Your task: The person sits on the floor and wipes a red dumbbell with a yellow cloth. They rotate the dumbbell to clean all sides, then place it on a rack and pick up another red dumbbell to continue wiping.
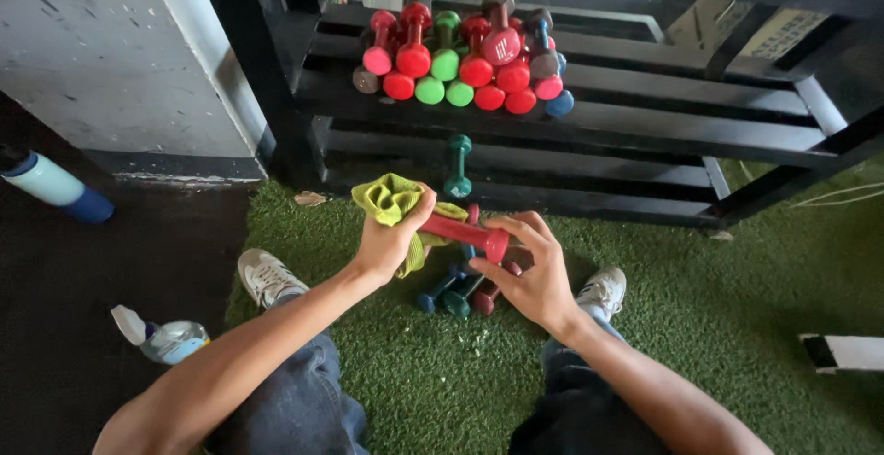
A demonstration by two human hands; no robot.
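Head view: left hand (391, 239) clenches yellow-green cloth (394, 199) around red dumbbell (465, 232); right hand (532, 275) apparently grips its end.

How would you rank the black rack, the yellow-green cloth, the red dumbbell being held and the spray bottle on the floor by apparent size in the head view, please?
1. black rack
2. yellow-green cloth
3. red dumbbell and spray bottle: about alike, so unranked; the hands hide part of the dumbbell.
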